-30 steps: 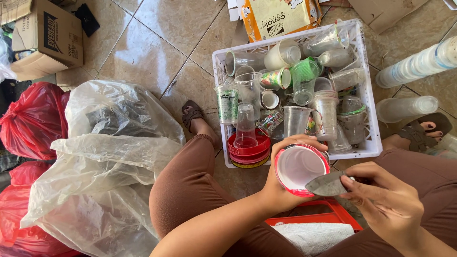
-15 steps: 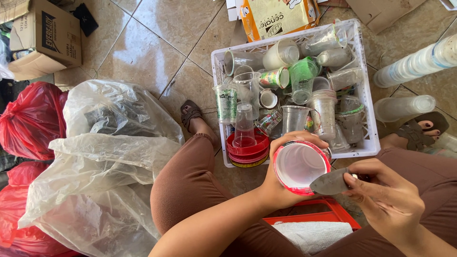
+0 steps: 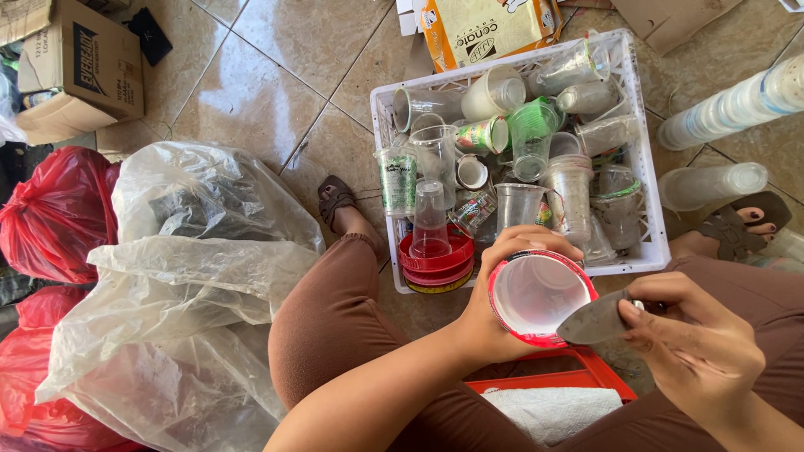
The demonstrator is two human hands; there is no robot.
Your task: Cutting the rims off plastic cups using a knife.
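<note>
My left hand (image 3: 494,289) grips a white plastic cup with a red rim (image 3: 540,295), its mouth turned up toward me. My right hand (image 3: 699,351) holds a small knife (image 3: 596,321) whose grey blade rests on the cup's rim at the right. Both hands are above my lap, just in front of a white plastic crate (image 3: 649,209) filled with several clear and printed plastic cups. A stack of red cup rims (image 3: 437,261) with a clear cup standing in it sits in the crate's near left corner.
A red tray (image 3: 578,381) with white material lies under my hands. Large clear plastic bags (image 3: 193,285) and red bags (image 3: 46,213) lie at the left. Stacked clear cups (image 3: 737,100) lie at the right, cardboard boxes (image 3: 84,67) at the top. The floor is tiled.
</note>
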